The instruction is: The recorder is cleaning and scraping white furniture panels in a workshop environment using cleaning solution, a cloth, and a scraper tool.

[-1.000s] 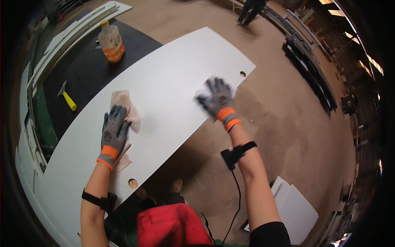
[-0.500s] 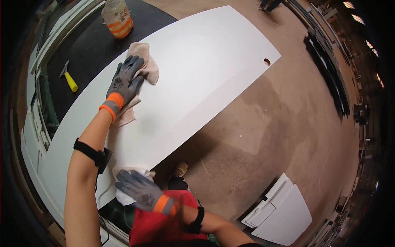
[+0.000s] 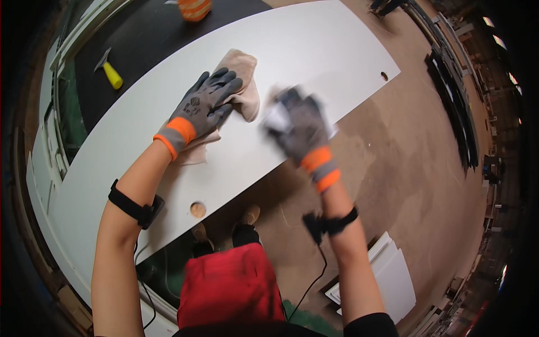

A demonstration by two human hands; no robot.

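Brown floor (image 3: 382, 163) is seen beyond a white panel (image 3: 314, 50), which is laid slantwise across the view. Two round holes are cut in it, one near the far corner (image 3: 384, 76), one by the near edge (image 3: 197, 209). Over its bare surface a beige cloth (image 3: 248, 67) is spread, rumpled, and pinned under the gloved left hand (image 3: 208, 101), which is held flat, fingers extended. By the near edge, right of that cloth, a white rag (image 3: 279, 119) is covered partly by the gloved right hand (image 3: 303, 126) (badly blurred; whether gripped or merely pressed cannot be told). Past the far edge, a yellow-handled hammer (image 3: 113, 75) and an orange-banded bottle (image 3: 195, 9), cropped, are set on a black surface (image 3: 151, 36).
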